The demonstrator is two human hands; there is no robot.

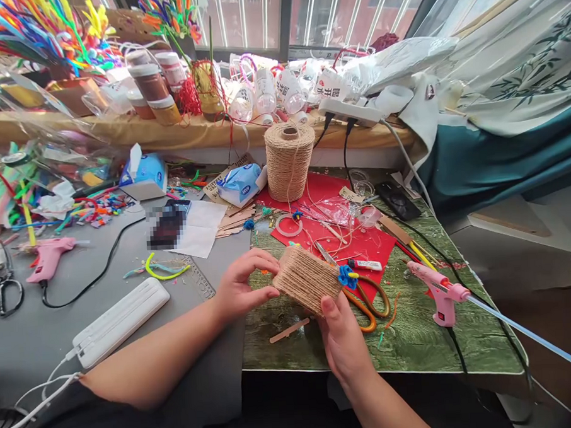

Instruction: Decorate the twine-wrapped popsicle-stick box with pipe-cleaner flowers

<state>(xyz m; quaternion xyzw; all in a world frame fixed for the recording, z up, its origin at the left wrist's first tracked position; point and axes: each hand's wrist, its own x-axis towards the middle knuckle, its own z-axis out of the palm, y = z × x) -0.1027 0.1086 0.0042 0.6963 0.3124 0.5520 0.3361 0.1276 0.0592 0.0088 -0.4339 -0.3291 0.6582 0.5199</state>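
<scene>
Right hand (345, 331), lower centre of frame: clamped on the twine-wrapped piece (305, 277), thumb across its lower right corner, remaining fingers hidden behind it. Piece is at the centre of the frame, raised above the green mat (292, 359), tilted. Long axis slopes from upper left to lower right; strands on the visible face run the same way.

Key relation: piece lies up and to the left of the right hand and directly right of the left hand (250, 282). Right hand is the nearer of the 2, being in firm contact. Left hand: thumb and forefinger tips stand apart at the piece's left end; cannot tell whether they grip it.

1 blue flower (346, 276) sits at the piece's right corner, just above the right thumb. Craft stick (289, 330) lies below the piece.

Farther: scissors (388, 304), handles right of the piece; pink glue gun (443, 289), right of frame; red sheet (384, 244) beyond; twine spool (290, 166) upright, upper centre.
</scene>
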